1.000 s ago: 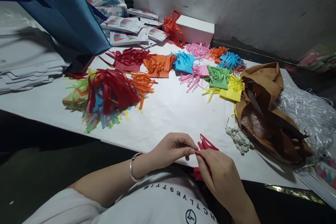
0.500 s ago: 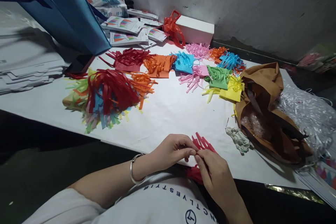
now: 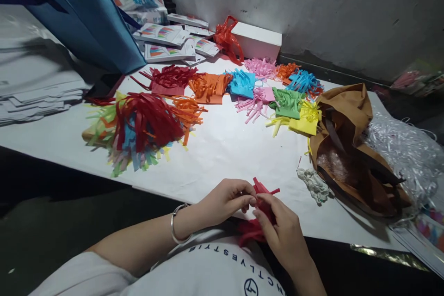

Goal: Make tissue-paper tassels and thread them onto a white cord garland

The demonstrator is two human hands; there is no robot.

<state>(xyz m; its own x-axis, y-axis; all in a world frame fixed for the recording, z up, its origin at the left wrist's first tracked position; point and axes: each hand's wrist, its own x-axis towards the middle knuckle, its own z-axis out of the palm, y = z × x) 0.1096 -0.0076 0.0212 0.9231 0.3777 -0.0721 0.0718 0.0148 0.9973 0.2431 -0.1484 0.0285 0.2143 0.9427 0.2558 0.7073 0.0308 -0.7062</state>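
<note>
Red fringe [image 3: 251, 232] has slid left, upper strips [image 3: 261, 186] splayed.

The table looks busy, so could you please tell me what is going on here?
The person's right hand holds red paper with fringes at the near edge of the table; the left hand has its fingertips close by. Colourful fringed bundles lie farther back, between a blue bag and a brown bag.
</note>
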